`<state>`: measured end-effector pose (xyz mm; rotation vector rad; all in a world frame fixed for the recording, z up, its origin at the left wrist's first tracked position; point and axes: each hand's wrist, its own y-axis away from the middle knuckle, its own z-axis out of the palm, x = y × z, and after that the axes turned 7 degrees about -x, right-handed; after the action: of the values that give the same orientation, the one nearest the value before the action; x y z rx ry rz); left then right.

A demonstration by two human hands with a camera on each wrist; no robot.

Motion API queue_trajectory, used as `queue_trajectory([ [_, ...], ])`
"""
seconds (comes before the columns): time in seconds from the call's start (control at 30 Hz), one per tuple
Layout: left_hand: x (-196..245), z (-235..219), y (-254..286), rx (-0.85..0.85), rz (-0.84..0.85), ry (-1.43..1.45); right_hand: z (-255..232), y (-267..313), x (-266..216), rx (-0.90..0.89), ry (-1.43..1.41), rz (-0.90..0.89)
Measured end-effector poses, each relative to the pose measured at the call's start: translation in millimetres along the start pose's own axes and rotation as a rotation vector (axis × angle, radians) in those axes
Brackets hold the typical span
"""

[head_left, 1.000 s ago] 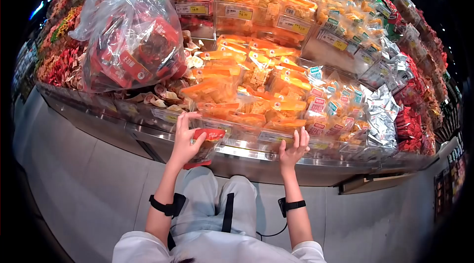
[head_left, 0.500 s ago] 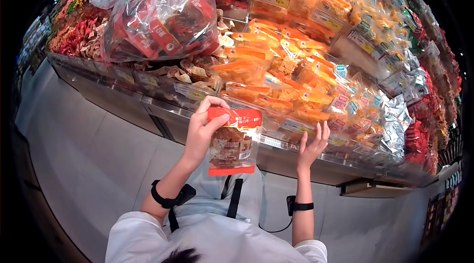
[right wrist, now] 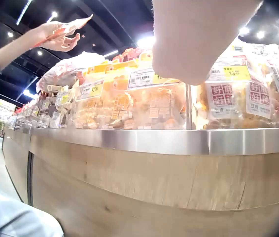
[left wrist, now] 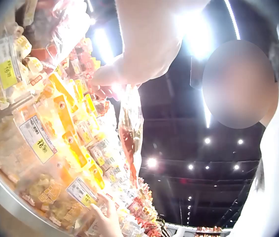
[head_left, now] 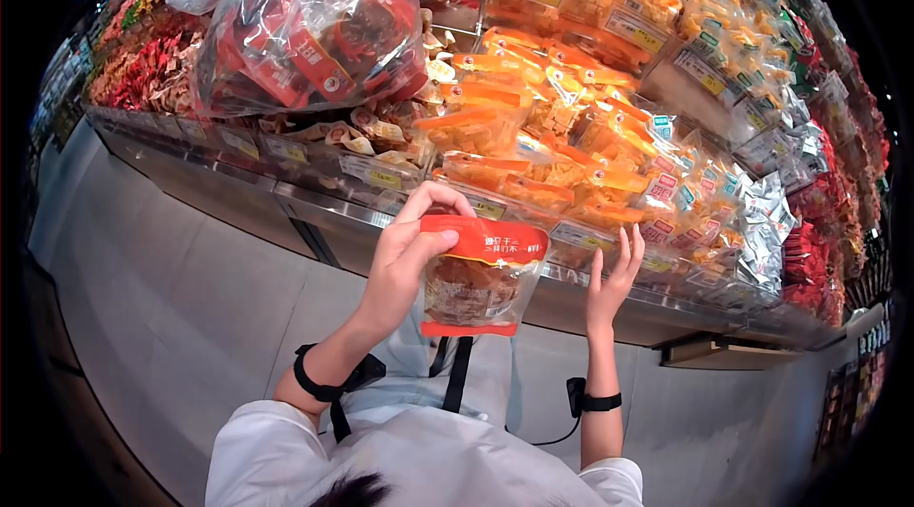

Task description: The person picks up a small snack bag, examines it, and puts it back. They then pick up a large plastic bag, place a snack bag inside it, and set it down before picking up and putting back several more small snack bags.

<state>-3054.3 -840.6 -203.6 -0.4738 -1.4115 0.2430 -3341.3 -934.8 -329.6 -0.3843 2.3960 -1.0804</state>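
My left hand (head_left: 405,255) pinches the top left corner of a snack packet (head_left: 484,280), thumb in front. The packet has red bands at top and bottom and a clear middle with brown food inside. It hangs in front of the shelf edge, its printed side towards the head camera. In the left wrist view the packet (left wrist: 131,136) shows edge-on. My right hand (head_left: 614,283) holds nothing; its fingers point up, close to the display's front edge, near the price tags. A large clear plastic bag (head_left: 314,40) of similar red packets lies on the display at the left.
Orange-topped snack packets (head_left: 543,117) fill the middle bins. Silver packets (head_left: 762,221) and red packets (head_left: 807,264) lie farther right. A metal-edged counter front (head_left: 324,221) runs across before me. Price tags (head_left: 581,238) line the bins.
The left hand has raised the packet, turned its printed face to the head camera, and shifted it right. The right hand stays beside the shelf edge. The head view has shifted.
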Motion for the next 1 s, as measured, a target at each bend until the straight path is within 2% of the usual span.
queue_trajectory([
  [0.13,6.9,6.2,1.3,-0.040,-0.036,0.015,-7.5,-1.4,-0.2,-0.076,-0.028,0.013],
  [0.5,3.9,4.6,3.9,-0.037,-0.059,0.033,1.0,0.0,1.2,-0.037,0.053,-0.014],
  [0.8,-2.6,-2.7,0.8,-0.050,-0.056,-0.058,2.0,1.5,4.9,-0.032,0.094,-0.029],
  [0.87,-3.5,-2.8,0.1,-0.014,-0.103,-0.013,1.6,0.8,5.8,-0.035,0.100,-0.037],
  [1.0,-4.9,-4.6,-1.3,0.014,-0.076,-0.028,-0.3,0.1,5.0,-0.036,0.102,-0.037],
])
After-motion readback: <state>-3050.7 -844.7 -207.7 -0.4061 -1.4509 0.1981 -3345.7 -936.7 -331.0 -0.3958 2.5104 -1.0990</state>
